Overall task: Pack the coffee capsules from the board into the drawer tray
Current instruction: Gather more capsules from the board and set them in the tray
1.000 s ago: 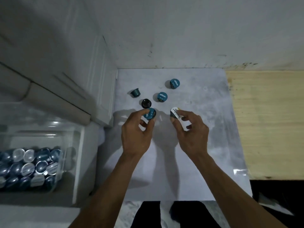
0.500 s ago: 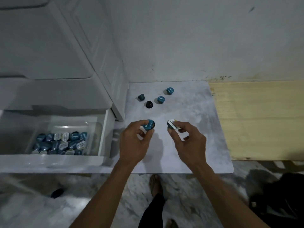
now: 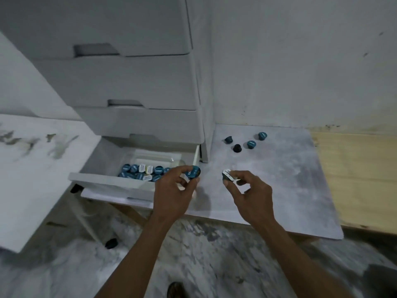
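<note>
Both hands had swung left toward the drawer tray: left hand pinching a teal capsule, right hand pinching a white-lidded capsule. Drop-off imminent, likely.

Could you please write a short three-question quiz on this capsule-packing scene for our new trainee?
1. True or false: both hands hold a capsule.
2. How many capsules lie loose on the board?
3. Which hand is nearer the open drawer: A left, B right?

Key:
1. True: the left hand pinches a teal capsule, the right hand a white-topped capsule.
2. Four: three teal, one black capsule.
3. A.
</note>
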`<state>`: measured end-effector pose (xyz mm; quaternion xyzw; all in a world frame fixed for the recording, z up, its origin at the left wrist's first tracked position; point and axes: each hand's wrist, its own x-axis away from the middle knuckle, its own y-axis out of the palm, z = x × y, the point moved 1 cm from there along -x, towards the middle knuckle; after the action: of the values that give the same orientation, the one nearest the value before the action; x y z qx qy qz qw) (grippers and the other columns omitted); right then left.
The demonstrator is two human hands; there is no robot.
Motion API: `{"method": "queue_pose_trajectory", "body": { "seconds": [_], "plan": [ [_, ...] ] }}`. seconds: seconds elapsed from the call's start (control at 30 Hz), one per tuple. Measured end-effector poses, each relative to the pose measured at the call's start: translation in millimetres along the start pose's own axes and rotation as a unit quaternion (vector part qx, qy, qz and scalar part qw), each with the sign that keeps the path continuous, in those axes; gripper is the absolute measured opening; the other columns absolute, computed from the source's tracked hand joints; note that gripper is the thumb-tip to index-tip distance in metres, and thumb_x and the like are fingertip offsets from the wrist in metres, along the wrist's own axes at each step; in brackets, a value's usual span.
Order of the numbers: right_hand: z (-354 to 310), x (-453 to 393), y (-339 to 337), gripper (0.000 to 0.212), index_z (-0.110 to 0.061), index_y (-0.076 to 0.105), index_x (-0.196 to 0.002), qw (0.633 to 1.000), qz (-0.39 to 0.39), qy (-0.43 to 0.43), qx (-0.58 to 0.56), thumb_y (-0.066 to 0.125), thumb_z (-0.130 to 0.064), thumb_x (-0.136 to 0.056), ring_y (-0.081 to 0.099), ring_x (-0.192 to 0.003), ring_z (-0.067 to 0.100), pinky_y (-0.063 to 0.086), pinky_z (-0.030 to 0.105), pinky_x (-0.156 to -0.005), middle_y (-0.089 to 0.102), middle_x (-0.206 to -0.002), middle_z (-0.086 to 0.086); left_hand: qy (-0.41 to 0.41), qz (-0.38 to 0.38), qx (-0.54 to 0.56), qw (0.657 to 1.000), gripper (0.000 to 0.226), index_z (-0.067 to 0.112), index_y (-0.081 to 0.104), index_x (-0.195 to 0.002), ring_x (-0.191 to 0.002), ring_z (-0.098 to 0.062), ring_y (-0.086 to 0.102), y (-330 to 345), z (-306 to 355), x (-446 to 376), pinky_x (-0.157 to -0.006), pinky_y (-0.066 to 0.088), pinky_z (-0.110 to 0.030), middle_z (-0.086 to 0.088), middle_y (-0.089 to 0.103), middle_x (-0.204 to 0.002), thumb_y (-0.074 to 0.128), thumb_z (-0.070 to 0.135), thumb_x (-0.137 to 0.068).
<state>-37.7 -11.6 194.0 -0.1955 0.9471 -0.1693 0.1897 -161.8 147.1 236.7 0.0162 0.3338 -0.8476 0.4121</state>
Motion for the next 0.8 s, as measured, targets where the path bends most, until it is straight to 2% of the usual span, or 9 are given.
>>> {"method": "queue_pose_trajectory", "body": {
  "seconds": [0.17,0.23,0.3,0.4,0.5,0.57,0.67,0.8],
  "plan": [
    [-34.0,-9.6,68.7,0.020,-0.033,0.071,-0.102,0.999,-0.042,-0.013,-0.012,0.076,-0.035,-0.083,0.063,-0.085,0.004,0.050,0.024,-0.064,0.068,-0.091,-0.021,-0.009,0.032,-0.024,0.999,0.032,0.031,0.065,-0.101,-0.075,0.007,0.061,-68.4,-51.1,-14.8,-0.064,0.043,-0.002,0.028,0.061,-0.085,0.081,0.015,-0.078],
    [-46.4,-15.5,103.3,0.020,-0.031,0.072,-0.102,0.998,-0.055,-0.018,-0.004,0.076,-0.033,-0.083,0.063,-0.084,0.003,0.049,0.021,-0.065,0.069,-0.091,-0.019,-0.022,0.044,-0.028,0.998,0.028,0.027,0.068,-0.100,-0.075,0.007,0.061,-94.1,-81.3,-26.6,-0.062,0.044,-0.003,0.026,0.062,-0.081,0.081,0.016,-0.078],
    [-59.6,-20.7,138.9,0.020,-0.031,0.072,-0.101,0.998,-0.057,-0.016,0.005,0.077,-0.033,-0.082,0.064,-0.082,0.002,0.048,0.017,-0.064,0.068,-0.089,-0.021,-0.027,0.047,-0.032,0.998,0.025,0.023,0.071,-0.099,-0.075,0.003,0.062,-120.4,-112.4,-44.6,-0.061,0.047,-0.007,0.015,0.067,-0.079,0.082,0.017,-0.077],
    [-79.7,-26.2,191.0,0.018,-0.029,0.072,-0.099,0.998,-0.065,-0.016,0.021,0.077,-0.032,-0.081,0.065,-0.081,0.002,0.048,0.013,-0.063,0.068,-0.088,-0.022,-0.041,0.029,-0.050,0.998,0.024,0.020,0.071,-0.098,-0.067,0.001,0.064,-160.6,-159.1,-77.8,-0.058,0.044,-0.004,0.008,0.068,-0.078,0.082,0.019,-0.076],
    [-97.1,-31.9,235.2,0.016,-0.028,0.072,-0.096,0.996,-0.070,-0.013,0.049,0.078,-0.030,-0.081,0.064,-0.078,0.001,0.043,0.004,-0.064,0.070,-0.088,-0.014,-0.076,-0.002,-0.083,0.994,0.027,0.024,0.071,-0.101,-0.063,-0.001,0.061,-195.7,-200.4,-112.4,-0.056,0.044,-0.014,0.008,0.065,-0.071,0.081,0.029,-0.077],
    [-103.9,-38.8,261.0,0.017,-0.027,0.073,-0.095,0.995,-0.068,0.001,0.067,0.079,-0.029,-0.080,0.064,-0.076,-0.002,0.042,0.001,-0.066,0.071,-0.087,-0.013,-0.074,-0.023,-0.103,0.992,0.025,0.025,0.071,-0.102,-0.060,-0.001,0.058,-210.3,-224.1,-138.9,-0.055,0.041,-0.015,0.011,0.060,-0.066,0.079,0.031,-0.079],
    [-106.2,-47.9,290.5,0.017,-0.025,0.074,-0.094,0.994,-0.072,0.019,0.076,0.081,-0.026,-0.079,0.060,-0.077,-0.011,0.040,0.000,-0.068,0.060,-0.082,-0.032,-0.063,-0.052,-0.111,0.990,0.022,0.021,0.072,-0.099,-0.056,-0.002,0.055,-216.1,-249.4,-170.4,-0.054,0.041,-0.017,0.012,0.056,-0.061,0.079,0.027,-0.079],
    [-90.4,-69.5,321.9,0.016,-0.029,0.072,-0.093,0.988,-0.102,0.044,0.103,0.080,-0.029,-0.079,0.060,-0.075,-0.004,0.042,0.005,-0.070,0.063,-0.081,-0.026,-0.057,-0.111,-0.106,0.987,0.023,0.018,0.072,-0.097,-0.051,-0.004,0.053,-197.4,-278.8,-202.3,-0.055,0.039,-0.021,0.013,0.052,-0.056,0.081,0.025,-0.078]
  ]
}}
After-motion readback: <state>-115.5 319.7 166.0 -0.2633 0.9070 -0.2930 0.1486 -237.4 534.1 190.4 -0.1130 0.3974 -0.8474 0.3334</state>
